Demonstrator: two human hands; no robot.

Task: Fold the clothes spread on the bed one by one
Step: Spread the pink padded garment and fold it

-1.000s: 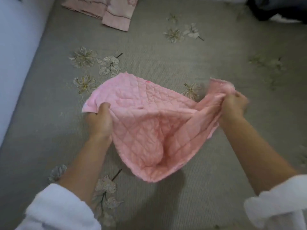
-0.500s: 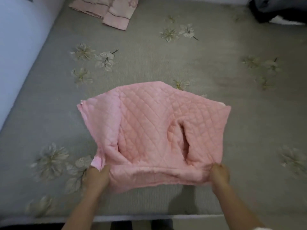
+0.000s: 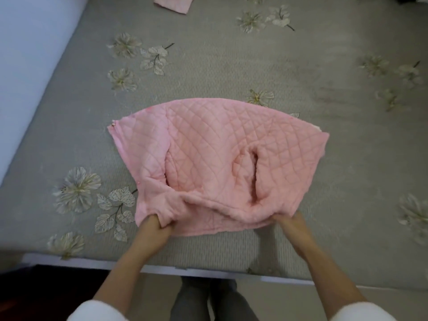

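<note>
On the bed, head view, near edge:

1. Pink quilted garment [image 3: 220, 158]. It lies spread flat on the grey bed cover [image 3: 231, 66], close to the near edge, with its hem bunched towards me. Two openings gape in the quilting, one left of centre and one right.
2. My left hand [image 3: 154, 228]. The fingers are curled tight into the near left corner of the hem, with a fold of cloth gathered in the grip.
3. My right hand [image 3: 293, 224]. It grips the near right corner of the hem (fingertips tucked under the cloth, so hidden).
4. Bed cover. Grey weave with embroidered pale flowers and leaves, several just beside the garment.
5. Second pink piece [image 3: 172, 3]. It is folded and lies at the far edge, well apart, partly cut off.
6. White sleeves [image 3: 97, 311], pushed up both forearms.
</note>
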